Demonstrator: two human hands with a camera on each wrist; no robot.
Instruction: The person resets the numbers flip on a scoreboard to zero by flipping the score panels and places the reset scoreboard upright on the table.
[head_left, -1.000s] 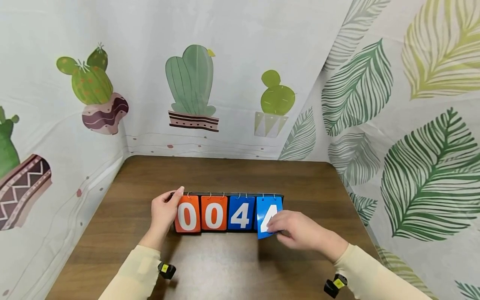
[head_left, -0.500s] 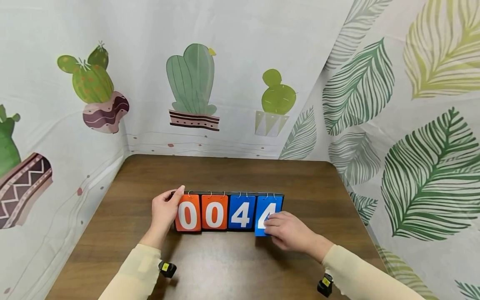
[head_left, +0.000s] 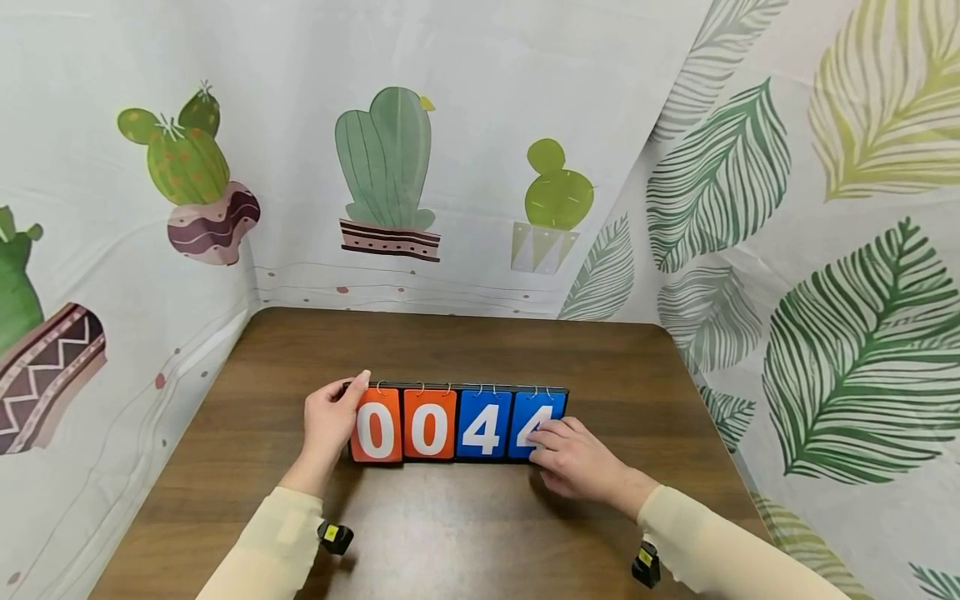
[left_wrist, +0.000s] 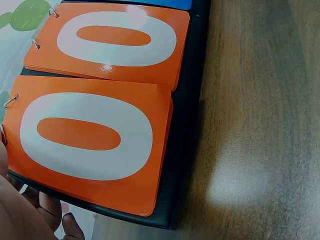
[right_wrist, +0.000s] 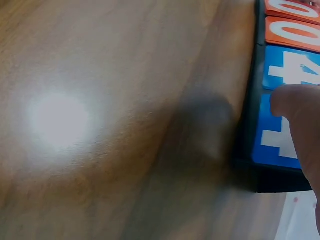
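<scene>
A black flip scoreboard with ringed number cards stands on the table, reading 0 0 on orange cards (head_left: 429, 425) and 4 4 on blue cards (head_left: 482, 425). My left hand (head_left: 330, 421) grips its left end, thumb at the top front corner and fingers behind, as the left wrist view also shows below the orange card (left_wrist: 90, 165). The fingers of my right hand (head_left: 581, 460) rest on the rightmost blue card, covering part of its 4. In the right wrist view a digit of that hand (right_wrist: 305, 120) lies over this blue card (right_wrist: 270, 135).
The brown wooden table (head_left: 465, 533) reaches back to a white curtain (head_left: 480, 100) printed with cacti and leaves. A small black device with a yellow mark is on each wrist, the left one (head_left: 334, 538) hanging above the table.
The rightmost blue card, earlier lifted and tilted at its lower edge, now lies flat against the board. My right hand has shifted slightly left and pressed in with it; my left hand has stayed put.
</scene>
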